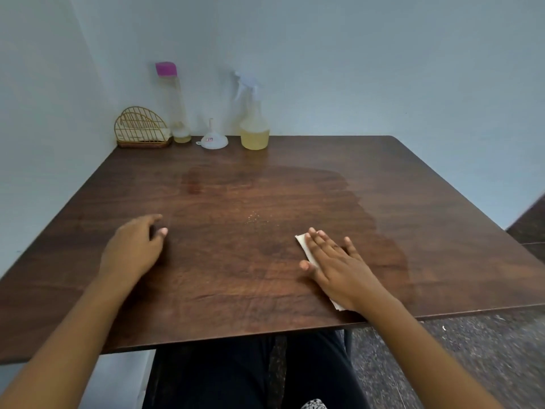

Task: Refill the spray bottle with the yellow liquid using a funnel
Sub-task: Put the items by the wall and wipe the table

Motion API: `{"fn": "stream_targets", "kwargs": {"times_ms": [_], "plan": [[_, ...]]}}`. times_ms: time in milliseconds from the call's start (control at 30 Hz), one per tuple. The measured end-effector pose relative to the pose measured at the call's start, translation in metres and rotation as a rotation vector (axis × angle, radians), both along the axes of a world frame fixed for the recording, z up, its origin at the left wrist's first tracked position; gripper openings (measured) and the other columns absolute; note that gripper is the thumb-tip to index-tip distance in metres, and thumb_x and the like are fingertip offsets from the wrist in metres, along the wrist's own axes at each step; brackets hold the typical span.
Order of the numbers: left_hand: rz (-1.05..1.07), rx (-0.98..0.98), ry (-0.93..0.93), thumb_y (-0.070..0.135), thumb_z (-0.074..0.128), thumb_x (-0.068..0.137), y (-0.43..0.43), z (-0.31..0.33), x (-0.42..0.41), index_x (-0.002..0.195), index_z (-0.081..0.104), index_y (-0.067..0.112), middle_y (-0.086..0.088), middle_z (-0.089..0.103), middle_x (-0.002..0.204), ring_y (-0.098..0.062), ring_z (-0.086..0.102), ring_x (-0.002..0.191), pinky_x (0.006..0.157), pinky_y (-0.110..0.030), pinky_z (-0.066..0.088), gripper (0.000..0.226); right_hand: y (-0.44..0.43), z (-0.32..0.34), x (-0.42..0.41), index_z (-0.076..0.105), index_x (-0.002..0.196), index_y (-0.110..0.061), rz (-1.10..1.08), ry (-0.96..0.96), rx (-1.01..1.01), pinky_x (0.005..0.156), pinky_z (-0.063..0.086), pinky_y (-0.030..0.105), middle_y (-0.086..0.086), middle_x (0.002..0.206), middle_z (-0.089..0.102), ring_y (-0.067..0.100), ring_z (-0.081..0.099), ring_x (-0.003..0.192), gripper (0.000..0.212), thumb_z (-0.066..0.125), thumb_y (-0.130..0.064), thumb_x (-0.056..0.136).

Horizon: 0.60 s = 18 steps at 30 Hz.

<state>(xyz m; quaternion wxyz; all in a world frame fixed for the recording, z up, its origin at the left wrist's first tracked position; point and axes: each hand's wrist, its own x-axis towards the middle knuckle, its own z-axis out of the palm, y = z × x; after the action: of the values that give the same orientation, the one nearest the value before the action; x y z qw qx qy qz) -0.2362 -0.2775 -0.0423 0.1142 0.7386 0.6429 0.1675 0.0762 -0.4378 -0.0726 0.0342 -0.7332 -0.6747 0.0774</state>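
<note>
The person's right hand (336,267) is lying flat in the lower right of the frame, fingers straight and spread, pressing a folded white tissue (303,245) against the dark wooden table (236,296); the tissue is showing past the fingertips and again under the wrist near the table's front edge. The left hand (132,249) is resting on the table at centre left, fingers loosely curled with the tips touching the wood, holding nothing.

The spray bottle (254,125) is standing upright at the far edge of the table, upper centre of the frame, against the wall; its trigger head is sitting on top, and yellow liquid is filling only its wide lower part. Just to its left the white funnel (213,140) is sitting upside down, wide mouth on the table and spout pointing up. Left of the funnel a tall clear bottle (177,107) with a pink cap is standing upright, holding a little yellow liquid at the bottom; beside it, in the far left corner, a gold wire napkin holder (141,128) is holding pale napkins.

A broad damp patch (339,196) is darkening the wood across the centre and right of the table; a few small droplets (255,217) are glinting between the two hands.
</note>
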Motion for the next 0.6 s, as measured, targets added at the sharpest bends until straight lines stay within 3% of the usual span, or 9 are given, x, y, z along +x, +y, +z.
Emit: {"fn": "stream_targets", "kwargs": {"times_ms": [100,267,433,600], "plan": [[0.022,-0.004,0.096,0.031,0.05,0.096,0.016,-0.015,-0.013,0.138,0.048,0.01,-0.02,0.041,0.147,-0.038,0.033,0.138,0.112,-0.053,0.026,0.047,-0.011,0.0,0.029,-0.008,0.149,-0.025,-0.163,-0.061,-0.023,0.113,-0.013,0.04,-0.013,0.156,-0.014,0.001,-0.014,0.141,0.072,0.002,-0.063,0.088],[0.026,0.034,0.151,0.035,0.046,0.097,0.019,-0.026,-0.016,0.139,0.046,0.012,-0.018,0.038,0.149,-0.038,0.03,0.139,0.111,-0.056,0.024,0.048,-0.019,0.009,0.036,-0.011,0.148,-0.018,-0.368,-0.102,-0.081,0.111,-0.016,0.043,-0.003,0.157,-0.013,0.01,-0.012,0.144,0.097,-0.012,-0.076,0.07],[0.019,0.032,0.161,0.035,0.043,0.098,0.019,-0.026,-0.016,0.141,0.044,0.013,-0.016,0.036,0.151,-0.036,0.028,0.141,0.112,-0.054,0.022,0.049,0.025,0.004,-0.093,-0.01,0.148,-0.012,-0.17,0.055,0.119,0.106,-0.024,0.04,0.003,0.157,-0.012,0.016,-0.015,0.144,0.101,-0.013,-0.079,0.072],[0.023,0.035,0.161,0.036,0.042,0.098,0.019,-0.026,-0.015,0.142,0.042,0.013,-0.016,0.035,0.152,-0.035,0.027,0.141,0.112,-0.054,0.021,0.049,0.049,0.001,-0.184,-0.001,0.149,-0.014,0.071,0.062,0.091,0.099,-0.037,0.04,0.003,0.159,-0.003,0.014,-0.014,0.144,0.093,-0.002,-0.076,0.08]]}}
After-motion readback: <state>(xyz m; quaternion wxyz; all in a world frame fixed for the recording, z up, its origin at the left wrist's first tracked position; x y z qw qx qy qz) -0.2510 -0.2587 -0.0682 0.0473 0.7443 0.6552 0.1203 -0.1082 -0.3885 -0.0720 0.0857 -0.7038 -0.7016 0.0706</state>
